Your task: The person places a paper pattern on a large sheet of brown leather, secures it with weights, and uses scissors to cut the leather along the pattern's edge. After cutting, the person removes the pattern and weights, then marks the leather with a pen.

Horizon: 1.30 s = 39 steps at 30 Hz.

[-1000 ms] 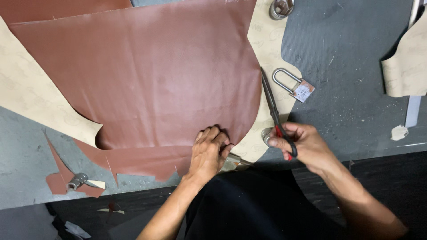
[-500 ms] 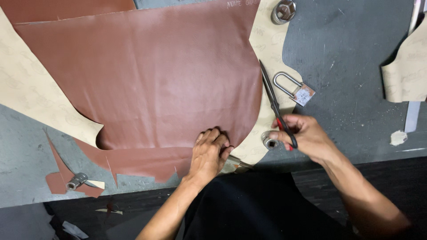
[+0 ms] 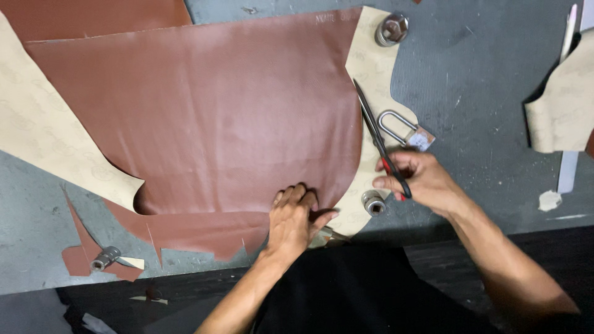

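A large sheet of brown leather (image 3: 204, 117) lies flat on the grey work table (image 3: 482, 68). A beige paper pattern (image 3: 371, 68) runs along its curved right edge. My left hand (image 3: 296, 219) presses flat on the leather's lower edge. My right hand (image 3: 422, 181) grips red-handled scissors (image 3: 377, 136), whose dark blades point away from me along the curved edge of the leather. A small metal socket weight (image 3: 374, 203) sits on the pattern just left of my right hand.
A padlock (image 3: 405, 130) lies by the scissors, and a metal socket (image 3: 391, 29) rests at the pattern's top. More beige pattern pieces lie at the left (image 3: 49, 136) and far right (image 3: 566, 105). Leather scraps and a small metal piece (image 3: 104, 258) are at the lower left.
My right hand and the scissors have moved away from me along the leather's curved edge. My left hand has stayed pressed on the leather.
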Tool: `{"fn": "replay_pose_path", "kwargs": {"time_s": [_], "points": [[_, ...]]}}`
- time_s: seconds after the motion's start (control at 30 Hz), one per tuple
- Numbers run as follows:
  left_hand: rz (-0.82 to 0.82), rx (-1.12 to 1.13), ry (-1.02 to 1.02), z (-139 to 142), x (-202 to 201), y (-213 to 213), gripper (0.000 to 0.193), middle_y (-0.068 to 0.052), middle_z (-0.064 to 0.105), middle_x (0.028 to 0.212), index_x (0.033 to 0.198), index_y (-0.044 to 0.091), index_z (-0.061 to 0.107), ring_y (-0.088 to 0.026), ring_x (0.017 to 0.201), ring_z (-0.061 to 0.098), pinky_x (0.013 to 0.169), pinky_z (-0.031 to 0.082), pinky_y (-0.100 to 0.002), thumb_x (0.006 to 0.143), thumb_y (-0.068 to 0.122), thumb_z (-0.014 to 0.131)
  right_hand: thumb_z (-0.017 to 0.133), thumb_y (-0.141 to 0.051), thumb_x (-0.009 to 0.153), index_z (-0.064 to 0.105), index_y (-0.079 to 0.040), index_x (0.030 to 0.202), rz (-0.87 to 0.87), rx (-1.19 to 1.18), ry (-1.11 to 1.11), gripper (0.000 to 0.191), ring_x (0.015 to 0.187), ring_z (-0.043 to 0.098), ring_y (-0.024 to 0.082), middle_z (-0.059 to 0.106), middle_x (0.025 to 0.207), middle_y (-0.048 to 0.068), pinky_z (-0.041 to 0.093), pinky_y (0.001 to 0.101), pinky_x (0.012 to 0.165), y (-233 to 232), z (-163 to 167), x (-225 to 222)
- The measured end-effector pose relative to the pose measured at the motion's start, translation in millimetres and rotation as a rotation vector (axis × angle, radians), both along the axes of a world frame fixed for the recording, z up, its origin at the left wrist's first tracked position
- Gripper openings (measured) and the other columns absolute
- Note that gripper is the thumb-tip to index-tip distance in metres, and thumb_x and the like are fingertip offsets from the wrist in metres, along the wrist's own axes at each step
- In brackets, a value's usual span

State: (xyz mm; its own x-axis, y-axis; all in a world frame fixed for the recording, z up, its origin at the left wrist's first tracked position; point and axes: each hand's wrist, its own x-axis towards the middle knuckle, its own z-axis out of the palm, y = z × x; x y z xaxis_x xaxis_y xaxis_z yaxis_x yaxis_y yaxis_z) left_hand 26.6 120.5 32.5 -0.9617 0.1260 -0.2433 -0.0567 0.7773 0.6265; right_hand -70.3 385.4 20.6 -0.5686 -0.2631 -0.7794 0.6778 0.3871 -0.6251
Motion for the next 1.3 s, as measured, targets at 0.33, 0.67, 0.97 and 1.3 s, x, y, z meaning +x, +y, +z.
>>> {"fn": "replay_pose_path", "kwargs": {"time_s": [0.33,0.67,0.97,1.3], "points": [[-0.028,-0.072,-0.015,-5,-3,4,0.035,-0.013,0.063,0.09,0.085,0.003,0.069,-0.031,0.089,0.062,0.084,0.049,-0.044,0.071,0.031,0.086,0.086,-0.018,0.075,0.074,-0.002,0.098,0.037,-0.009,0.023,0.031,0.05,0.054,0.009,0.064,0.066,0.003,0.043,0.0263,0.043,-5,7,-17],[0.017,0.131,0.024,-1,4,-11,0.015,-0.015,0.066,0.097,0.092,0.003,0.069,-0.036,0.095,0.063,0.089,0.049,-0.046,0.085,0.014,0.076,0.086,-0.015,0.077,0.073,-0.002,0.097,0.028,-0.02,0.053,0.027,0.051,0.052,0.009,0.061,0.065,0.002,0.041,0.0252,0.044,-9,3,-27],[0.53,0.18,-0.221,7,0,-47,0.015,-0.007,0.073,0.078,0.098,0.004,0.071,-0.014,0.063,0.065,0.056,0.055,-0.034,0.092,0.018,0.069,0.078,-0.019,0.085,0.071,-0.004,0.1,-0.045,-0.123,-0.035,0.023,0.057,0.062,0.011,0.066,0.07,0.004,0.054,0.0279,0.051,-30,7,0],[0.698,0.198,-0.022,6,-23,-70,0.017,-0.009,0.068,0.069,0.089,-0.002,0.068,-0.012,0.058,0.057,0.055,0.05,-0.031,0.091,0.014,0.073,0.074,-0.022,0.089,0.07,-0.002,0.107,-0.192,-0.18,-0.029,0.027,0.061,0.064,0.012,0.066,0.071,0.004,0.056,0.029,0.054,-65,25,20]]}}
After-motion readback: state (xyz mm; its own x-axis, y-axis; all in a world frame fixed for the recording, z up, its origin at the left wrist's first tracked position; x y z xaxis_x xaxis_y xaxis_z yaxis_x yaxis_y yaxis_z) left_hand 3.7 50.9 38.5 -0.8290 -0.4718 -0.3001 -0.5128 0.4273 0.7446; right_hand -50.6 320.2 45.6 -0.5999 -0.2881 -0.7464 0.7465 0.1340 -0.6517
